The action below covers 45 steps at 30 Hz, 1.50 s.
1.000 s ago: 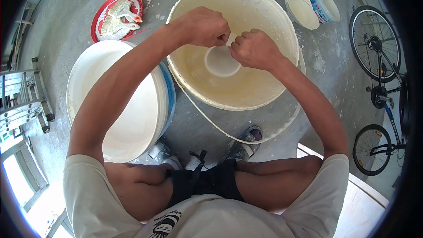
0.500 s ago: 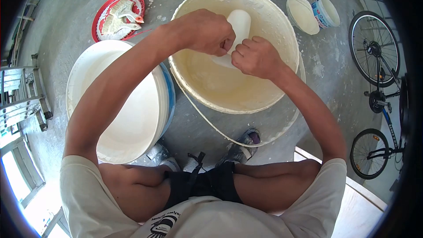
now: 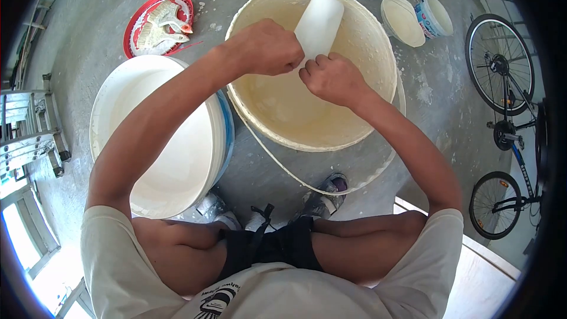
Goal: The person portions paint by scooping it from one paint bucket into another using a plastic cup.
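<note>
Over a large, crusted cream bucket (image 3: 269, 139), both my fists are close together at the near end of a smooth white cylinder-shaped object (image 3: 321, 23). Its rounded far end points up and away, inside the bucket's outline; its exact kind I cannot make out. My left hand (image 3: 273, 47) is closed at its left side, knuckles up. Curled at its lower right is my right hand (image 3: 333, 80), nearly touching the left. The fingers hide the object's near end. Pale liquid or residue (image 3: 295, 115) covers the bucket's bottom.
A white tub (image 3: 168, 171) holding white material stands left, beside the bucket. Behind it, a red lid (image 3: 129, 29) carries brushes (image 3: 162, 26). Pale bowls (image 3: 403, 22) and a small tub (image 3: 438, 16) lie at the upper right. A bicycle (image 3: 502, 77) leans at far right.
Both hands have shifted slightly left. The white object now shows longer, and its far end has risen toward the bucket's far rim.
</note>
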### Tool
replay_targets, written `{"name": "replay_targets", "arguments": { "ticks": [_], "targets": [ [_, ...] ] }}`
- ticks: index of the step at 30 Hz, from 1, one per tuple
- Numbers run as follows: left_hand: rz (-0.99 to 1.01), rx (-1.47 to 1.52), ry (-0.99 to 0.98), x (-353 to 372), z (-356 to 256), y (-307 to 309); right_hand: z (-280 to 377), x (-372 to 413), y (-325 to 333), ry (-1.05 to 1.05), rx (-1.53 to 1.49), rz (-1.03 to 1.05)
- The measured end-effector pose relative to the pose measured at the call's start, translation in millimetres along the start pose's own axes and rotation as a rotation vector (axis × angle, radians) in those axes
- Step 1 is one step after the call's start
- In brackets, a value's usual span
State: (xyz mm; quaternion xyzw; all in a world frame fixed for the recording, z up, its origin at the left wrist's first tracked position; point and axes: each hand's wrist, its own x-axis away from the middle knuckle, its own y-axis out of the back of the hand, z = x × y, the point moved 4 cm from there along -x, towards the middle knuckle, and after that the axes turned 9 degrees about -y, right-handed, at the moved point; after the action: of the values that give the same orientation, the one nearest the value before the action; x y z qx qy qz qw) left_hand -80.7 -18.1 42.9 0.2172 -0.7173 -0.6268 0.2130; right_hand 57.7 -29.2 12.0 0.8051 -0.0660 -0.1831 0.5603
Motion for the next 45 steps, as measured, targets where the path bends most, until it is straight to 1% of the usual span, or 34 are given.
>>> {"name": "replay_targets", "arguments": {
  "ticks": [2, 3, 5, 6, 7, 8, 9, 10, 11, 13, 14, 16, 17, 19, 20, 22, 24, 26, 27, 29, 30, 32, 33, 35, 36, 38, 39, 43, 45],
  "targets": [
    [-0.045, 0.127, 0.028, 3.4, 6.6, 6.0, 1.1, 0.0, -0.2, -0.001, -0.017, 0.036],
    [-0.045, 0.127, 0.031, 6.2, 8.0, 16.2, 1.1, -1.1, 1.3, 0.002, -0.035, 0.022],
    [-0.218, 0.166, 0.179, 15.2, 17.5, 49.9, 1.6, -2.8, 3.6, 0.007, -0.055, 0.007],
    [-0.217, 0.167, 0.18, 17.3, 24.5, 56.1, 1.5, -3.0, 1.2, -0.014, -0.034, 0.094],
    [-0.303, 0.158, 0.241, 20.1, 38.3, 64.3, 1.4, -3.0, -2.2, -0.033, -0.012, 0.18],
    [-0.391, 0.148, 0.303, 25.1, 50.8, 72.5, 1.4, -2.9, -3.9, -0.028, -0.014, 0.179],
    [-0.391, 0.149, 0.311, 30.3, 56.2, 83.2, 0.5, -2.1, -7.6, -0.042, -0.025, 0.205],
    [-0.424, 0.218, 0.386, 38.6, 63.8, 96.0, 0.0, -1.9, -10.7, -0.051, -0.038, 0.23],
    [-0.457, 0.287, 0.464, 49.1, 70.8, 105.9, 0.1, -1.6, -11.6, -0.037, -0.044, 0.229],
    [-0.547, 0.184, 0.465, 75.2, 76.3, 121.1, -1.5, -2.4, -7.6, -0.039, -0.075, 0.16],
    [-0.591, 0.157, 0.527, 93.9, 82.6, 124.6, -2.1, -2.4, -8.0, -0.021, -0.09, 0.155],
    [-0.602, 0.17, 0.508, 144.3, 87.7, 127.0, -2.9, -3.0, -8.1, -0.056, -0.121, 0.083],
    [-0.595, 0.173, 0.529, 173.4, 95.0, 123.1, -0.1, -4.1, -7.3, -0.04, -0.137, 0.082],
    [-0.568, 0.251, 0.684, 234.0, 123.1, 114.2, -1.8, -4.9, -3.8, -0.052, -0.088, 0.14],
    [-0.581, 0.243, 0.692, 271.5, 145.4, 103.1, -2.5, -6.4, 0.1, -0.04, -0.08, 0.133],
    [-0.562, 0.296, 0.578, 347.2, 190.2, 58.1, -1.9, -8.1, 6.3, -0.033, -0.094, 0.029],
    [-0.505, 0.343, 0.854, 395.3, 201.9, 23.6, -2.8, -7.4, 2.9, -0.042, -0.107, 0.053],
    [-0.591, 0.478, 1.005, 436.2, 201.0, -19.6, -3.7, -5.9, -0.9, -0.045, -0.111, 0.082],
    [-0.602, 0.481, 1.004, 446.2, 195.4, -24.5, -3.9, -6.1, -2.5, -0.051, -0.114, 0.104],
    [-0.309, 0.559, 1.143, 468.1, 180.2, -50.0, -3.0, -7.5, -5.2, -0.037, -0.114, 0.13],
    [-0.319, 0.565, 1.155, 485.7, 178.0, -59.3, -3.0, -7.3, -4.3, -0.036, -0.114, 0.098],
    [-0.204, 0.658, 1.219, 516.9, 181.3, -75.2, -2.1, -7.6, -3.5, -0.034, -0.114, 0.055],
    [-0.207, 0.651, 1.22, 514.2, 176.1, -70.9, -2.5, -7.4, -3.0, -0.031, -0.119, 0.05],
    [-0.098, 0.679, 1.502, 502.8, 161.3, -66.0, -4.2, -5.1, -2.6, -0.038, -0.117, 0.038],
    [-0.1, 0.67, 1.5, 497.0, 159.4, -65.8, -4.2, -3.9, -3.7, -0.034, -0.124, 0.031],
    [-0.002, 0.709, 1.504, 489.3, 157.7, -74.0, -5.8, -6.3, -2.4, -0.032, -0.13, 0.01],
    [0.047, 0.738, 1.521, 484.8, 159.0, -74.7, -5.5, -6.8, -1.0, -0.035, -0.115, 0.032],
    [0.011, 0.743, 1.507, 468.2, 167.9, -72.5, -4.2, -4.0, -7.4, -0.031, -0.08, 0.077],
    [0.008, 0.735, 1.467, 462.5, 171.4, -71.6, -5.3, -4.1, -5.6, -0.026, -0.074, 0.072]
  ]
}}
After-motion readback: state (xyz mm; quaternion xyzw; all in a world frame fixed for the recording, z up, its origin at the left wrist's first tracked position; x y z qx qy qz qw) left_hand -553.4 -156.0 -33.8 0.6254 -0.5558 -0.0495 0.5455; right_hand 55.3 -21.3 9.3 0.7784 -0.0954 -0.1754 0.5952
